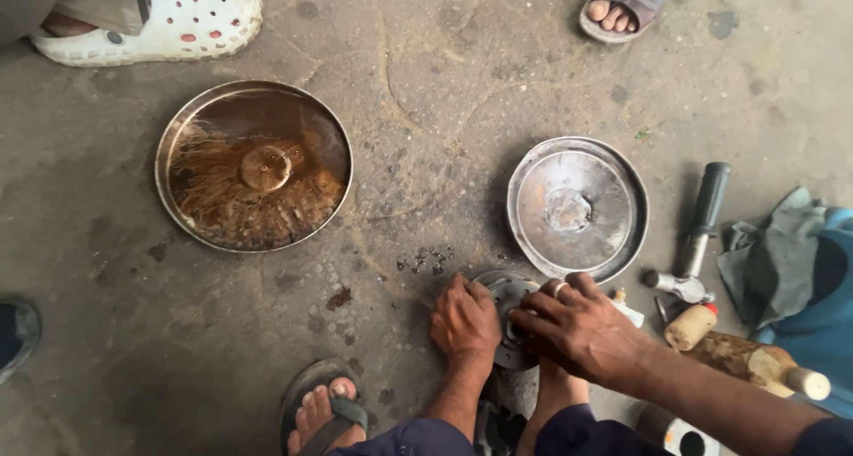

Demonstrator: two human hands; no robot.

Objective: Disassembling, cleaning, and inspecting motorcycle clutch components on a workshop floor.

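Observation:
My left hand (465, 321) grips the left side of a round grey metal part (505, 289) that stands on the concrete floor between my feet. Over the part's right side lies my right hand (577, 326), a ring on one finger, its fingertips pressed at the part's centre. Most of the part is hidden under both hands. Just beyond it lies a shallow silver metal dish (577, 207).
A larger round pan (253, 164) with brown oily residue lies to the left. A black-handled ratchet (697, 234), a small tube, a wooden-handled tool (755, 360) and a grey cloth (777, 252) lie at right. Other people's sandalled feet (155, 20) stand at the top.

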